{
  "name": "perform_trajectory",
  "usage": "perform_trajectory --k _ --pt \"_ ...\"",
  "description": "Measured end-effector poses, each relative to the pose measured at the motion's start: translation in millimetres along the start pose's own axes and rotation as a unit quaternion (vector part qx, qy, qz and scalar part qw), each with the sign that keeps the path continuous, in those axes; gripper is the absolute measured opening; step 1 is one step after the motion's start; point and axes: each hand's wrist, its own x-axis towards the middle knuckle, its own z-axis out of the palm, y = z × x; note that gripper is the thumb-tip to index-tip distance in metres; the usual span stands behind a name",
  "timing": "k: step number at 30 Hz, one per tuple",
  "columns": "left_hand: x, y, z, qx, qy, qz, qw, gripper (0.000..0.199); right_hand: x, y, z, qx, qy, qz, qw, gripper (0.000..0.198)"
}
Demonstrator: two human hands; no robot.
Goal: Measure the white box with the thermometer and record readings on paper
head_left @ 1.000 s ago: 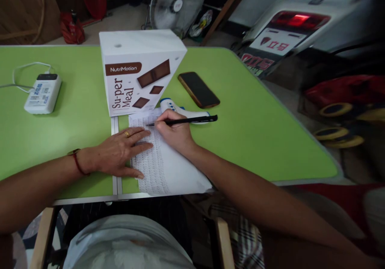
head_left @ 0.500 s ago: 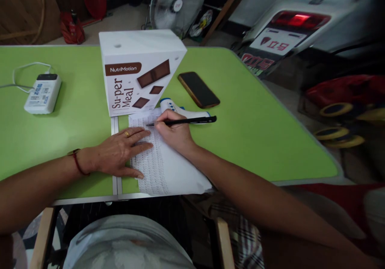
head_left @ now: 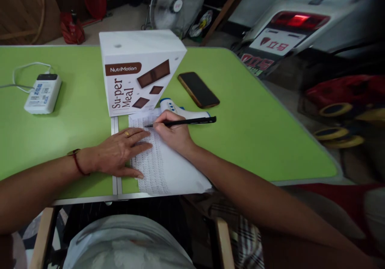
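A white sheet of paper (head_left: 183,172) lies on the green table, its left part covered in dense rows of small handwriting. My left hand (head_left: 122,150) rests flat across the paper's left edge with fingers spread; a ring and a red cord bracelet show on it. Pinched in my right hand (head_left: 174,134) is a black pen (head_left: 197,120), its tip touching or just above the upper written rows. Close behind my right hand sits a white and blue handheld thermometer (head_left: 171,106), partly hidden by the hand and pen.
Behind the paper stands a white NutriMotion box (head_left: 141,72). A dark phone (head_left: 198,89) lies to its right. At the left is a white device (head_left: 43,94) with a cable. Beyond the table are a fan (head_left: 178,6) and a scooter (head_left: 297,24).
My right hand and the pen tip have shifted slightly left along the written rows. My left hand and the paper stay where they were.
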Motion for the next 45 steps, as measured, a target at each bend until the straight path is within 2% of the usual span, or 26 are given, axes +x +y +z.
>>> perform_trajectory --k 6,28,34,45 --pt "0.5 0.1 0.4 -0.002 0.003 0.002 1.0 0.08 -0.3 -1.3 0.3 0.002 -0.003 -0.017 1.0 0.008" --pt "0.2 0.0 0.8 -0.001 0.0 -0.001 1.0 0.08 0.1 -2.6 -2.1 -0.018 -0.037 -0.009 0.999 0.012" --pt "0.6 -0.3 0.9 0.002 0.01 0.007 1.0 0.081 -0.2 0.9 -0.6 -0.018 -0.009 -0.01 1.0 0.012" --pt "0.7 0.0 0.5 -0.003 0.01 0.006 1.0 0.08 0.5 -1.7 -2.6 -0.016 -0.016 -0.008 1.0 0.011"
